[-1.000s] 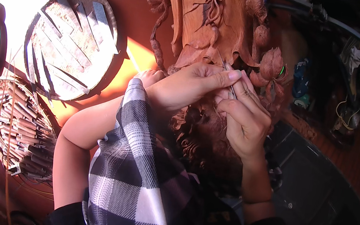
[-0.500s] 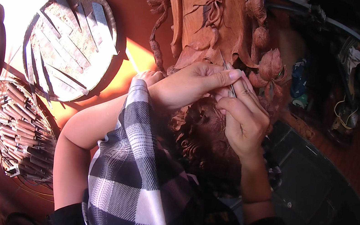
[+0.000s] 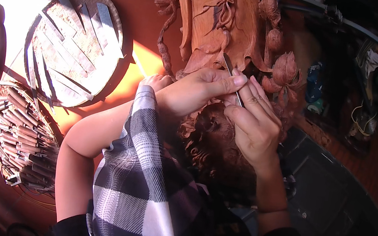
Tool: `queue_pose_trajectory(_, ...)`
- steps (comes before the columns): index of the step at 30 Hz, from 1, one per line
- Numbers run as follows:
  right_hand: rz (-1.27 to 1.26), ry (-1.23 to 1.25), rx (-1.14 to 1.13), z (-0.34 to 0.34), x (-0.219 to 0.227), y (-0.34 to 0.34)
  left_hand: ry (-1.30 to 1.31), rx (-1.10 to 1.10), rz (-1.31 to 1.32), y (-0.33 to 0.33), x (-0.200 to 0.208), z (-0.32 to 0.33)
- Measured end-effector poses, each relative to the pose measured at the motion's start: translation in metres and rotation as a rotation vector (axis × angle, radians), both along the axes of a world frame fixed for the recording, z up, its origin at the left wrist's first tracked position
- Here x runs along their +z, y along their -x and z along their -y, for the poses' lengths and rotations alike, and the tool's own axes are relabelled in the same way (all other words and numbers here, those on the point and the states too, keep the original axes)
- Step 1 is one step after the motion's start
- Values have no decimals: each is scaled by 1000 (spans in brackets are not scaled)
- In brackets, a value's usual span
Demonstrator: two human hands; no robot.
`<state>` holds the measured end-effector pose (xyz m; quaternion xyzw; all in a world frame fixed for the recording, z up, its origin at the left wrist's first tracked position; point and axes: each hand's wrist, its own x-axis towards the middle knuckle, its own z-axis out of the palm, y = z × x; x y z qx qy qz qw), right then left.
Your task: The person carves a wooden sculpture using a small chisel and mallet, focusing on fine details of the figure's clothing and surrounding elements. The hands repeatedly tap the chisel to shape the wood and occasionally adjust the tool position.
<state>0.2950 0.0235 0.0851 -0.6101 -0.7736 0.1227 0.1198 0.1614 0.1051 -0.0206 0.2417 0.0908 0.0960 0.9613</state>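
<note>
Between my two hands is a slim metal blade (image 3: 228,64), slanting up and left; its lower end shows between my fingers. My left hand (image 3: 208,83) pinches it, thumb laid across it. My right hand (image 3: 257,122) closes on it from the right, fingers curled against its lower part. The blade's upper tip lies against, or just above, a reddish-brown wood carving (image 3: 240,31) with vines, petals and buds in relief. My hands hide part of the carving. Black and white checked cloth (image 3: 144,160) lies along my left forearm and lap.
At left, a round woven tray (image 3: 119,26) holds several flat metal strips and wood shavings. Below it, a basket holds many wood-handled tools (image 3: 22,135). A carved bud (image 3: 284,68) juts out at right, near a dark clutter of items (image 3: 314,85). Bare skin shows beyond my left wrist, its source unclear.
The blade has turned so its broad face shows, and its tip has shifted a little left. My right hand has moved slightly left. My left hand has barely moved.
</note>
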Motion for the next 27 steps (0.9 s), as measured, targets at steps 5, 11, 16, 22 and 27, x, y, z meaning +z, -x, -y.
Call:
queue_pose_trajectory(5,119,51,151,-6,14,-5,38,43,-64,9,17,2)
queue_pose_trajectory(11,191,135,221,-5,19,-12,33,-33,-11,3,4,5)
queue_pose_trajectory(16,241,73,232,-20,19,-20,6,50,22,-10,9,-8)
queue_pose_trajectory(22,213,97,285,-16,22,-22,20,-30,-76,6,17,-3)
queue_pose_trajectory(27,233,124,314,-18,26,-21,6,-66,-112,8,18,-8)
